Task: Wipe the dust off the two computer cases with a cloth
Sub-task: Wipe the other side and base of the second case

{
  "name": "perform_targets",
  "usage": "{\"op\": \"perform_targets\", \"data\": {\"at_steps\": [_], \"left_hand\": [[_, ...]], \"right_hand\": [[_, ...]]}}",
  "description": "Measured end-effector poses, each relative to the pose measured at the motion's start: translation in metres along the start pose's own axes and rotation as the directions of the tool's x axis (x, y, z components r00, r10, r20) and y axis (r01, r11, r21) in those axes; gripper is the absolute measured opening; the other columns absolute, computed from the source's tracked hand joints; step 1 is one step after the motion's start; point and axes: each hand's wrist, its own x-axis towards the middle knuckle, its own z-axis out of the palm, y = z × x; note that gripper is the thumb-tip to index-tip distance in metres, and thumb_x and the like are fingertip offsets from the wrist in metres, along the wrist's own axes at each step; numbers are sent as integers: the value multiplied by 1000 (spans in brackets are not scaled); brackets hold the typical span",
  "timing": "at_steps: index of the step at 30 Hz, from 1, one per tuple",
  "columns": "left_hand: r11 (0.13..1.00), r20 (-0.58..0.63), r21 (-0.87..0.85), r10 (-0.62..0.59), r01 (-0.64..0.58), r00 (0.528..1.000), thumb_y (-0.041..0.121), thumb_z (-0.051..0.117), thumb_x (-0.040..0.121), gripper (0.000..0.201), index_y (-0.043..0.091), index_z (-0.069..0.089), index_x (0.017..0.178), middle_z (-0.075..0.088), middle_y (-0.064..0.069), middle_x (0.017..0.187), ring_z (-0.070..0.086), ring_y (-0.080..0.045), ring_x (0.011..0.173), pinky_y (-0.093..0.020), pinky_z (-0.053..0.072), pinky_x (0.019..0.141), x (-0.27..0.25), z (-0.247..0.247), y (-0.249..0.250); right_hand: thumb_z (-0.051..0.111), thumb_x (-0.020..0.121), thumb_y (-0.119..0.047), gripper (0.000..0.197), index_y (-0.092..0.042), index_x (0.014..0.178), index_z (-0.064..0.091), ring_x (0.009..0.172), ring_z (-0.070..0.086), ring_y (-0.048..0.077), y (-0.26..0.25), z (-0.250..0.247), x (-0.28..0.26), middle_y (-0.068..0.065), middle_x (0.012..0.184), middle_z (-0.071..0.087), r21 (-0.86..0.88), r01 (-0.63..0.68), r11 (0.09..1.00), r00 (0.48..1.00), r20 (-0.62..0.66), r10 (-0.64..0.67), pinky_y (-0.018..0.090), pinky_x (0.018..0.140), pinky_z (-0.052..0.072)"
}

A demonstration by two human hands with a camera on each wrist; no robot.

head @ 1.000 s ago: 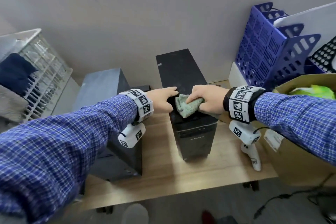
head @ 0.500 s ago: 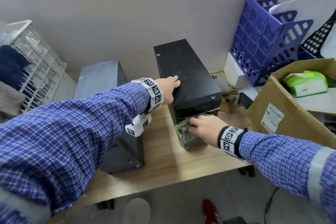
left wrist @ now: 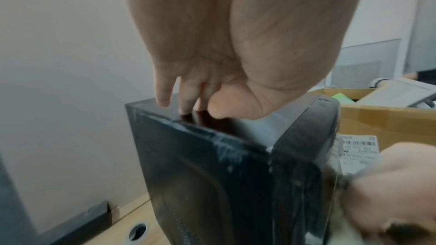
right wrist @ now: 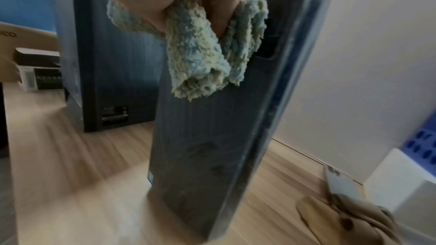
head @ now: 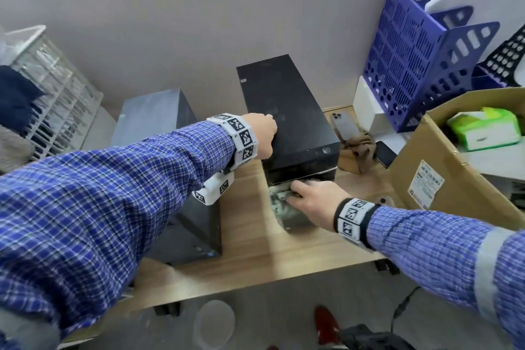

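A black computer case (head: pixel 287 111) stands upright on the wooden table (head: pixel 255 264); a second, greyer case (head: pixel 159 113) stands to its left. My left hand (head: pixel 264 133) rests on the black case's top near its left edge, and the left wrist view shows its fingers (left wrist: pixel 186 100) touching that top. My right hand (head: pixel 312 196) grips a crumpled blue-green cloth (head: pixel 279 203) and holds it against the case's front panel. In the right wrist view the cloth (right wrist: pixel 202 47) hangs from my fingers against the upper front panel (right wrist: pixel 207 146).
An open cardboard box (head: pixel 420 173) stands close on the right, with a blue file rack (head: pixel 412 51) behind it. A phone (head: pixel 345 125), a brown rag (head: pixel 359 148) and a dark phone (head: pixel 385 153) lie right of the black case. A white wire rack (head: pixel 51 88) stands far left.
My right hand has carried the cloth from the black case's top down onto its front panel. My left hand stays on the top, slightly further back.
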Motion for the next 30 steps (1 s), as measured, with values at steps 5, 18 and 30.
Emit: {"op": "perform_targets", "data": {"at_steps": [5, 18, 30], "left_hand": [[1000, -72, 12, -28, 29, 997, 8, 56, 82, 18, 12, 49, 65, 54, -3, 69, 50, -20, 57, -29, 43, 54, -5, -18, 31], [937, -531, -272, 43, -218, 846, 48, 39, 97, 57, 9, 48, 138, 46, -9, 140, 47, -30, 124, -47, 42, 104, 35, 38, 28], [928, -634, -301, -22, -221, 773, 50, 39, 92, 55, 14, 51, 132, 49, -3, 133, 44, -24, 118, -37, 36, 98, 49, 57, 27]], "right_hand": [[72, 66, -9, 32, -16, 97, 68, 65, 58, 25, 19, 8, -18, 5, 93, 56, 69, -68, 995, 998, 23, 66, 32, 47, 51], [59, 79, -7, 29, -10, 108, 53, 94, 57, 24, 42, 90, -87, 8, 99, 58, 390, -878, -279, 99, 717, 690, 34, 87, 50], [59, 92, -15, 17, -1, 101, 56, 69, 58, 25, 14, 185, -39, 13, 82, 58, 215, -827, -520, 12, 931, 365, 28, 55, 50]]}}
